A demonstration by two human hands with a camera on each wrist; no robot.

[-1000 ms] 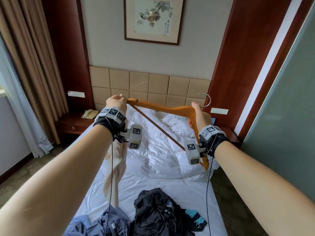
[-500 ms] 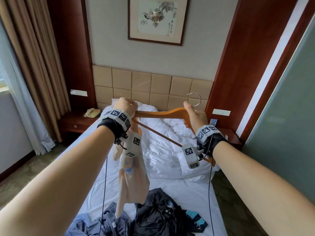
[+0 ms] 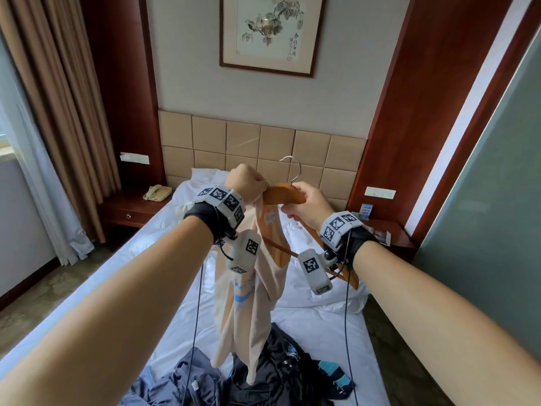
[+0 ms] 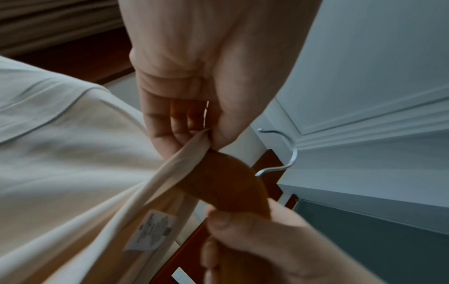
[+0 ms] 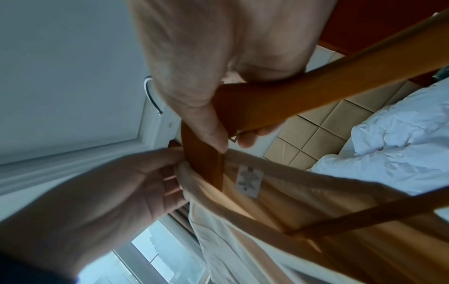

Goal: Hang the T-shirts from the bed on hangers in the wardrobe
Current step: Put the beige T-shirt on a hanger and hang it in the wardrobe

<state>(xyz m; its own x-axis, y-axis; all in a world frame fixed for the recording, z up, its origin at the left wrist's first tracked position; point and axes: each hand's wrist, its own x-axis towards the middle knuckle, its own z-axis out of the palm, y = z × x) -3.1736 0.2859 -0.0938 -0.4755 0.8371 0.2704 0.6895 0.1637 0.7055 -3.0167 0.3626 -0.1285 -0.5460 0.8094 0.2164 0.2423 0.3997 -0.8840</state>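
Progress: early. One cream T-shirt is partly threaded onto the wooden hanger; one arm of the hanger is through the collar, the other arm remains outside. The left hand pinches the collar edge at the hanger. The right hand grips the hanger just below the hook. Both are held above the bed. Dark garments lie at 6 o'clock, not yet hung. The shirt is thin, limp and bunched, with its neck label exposed.

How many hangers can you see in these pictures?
1. A single wooden hanger is held up over the bed by both hands, its left arm already inside the cream T-shirt. Others may be out of view.
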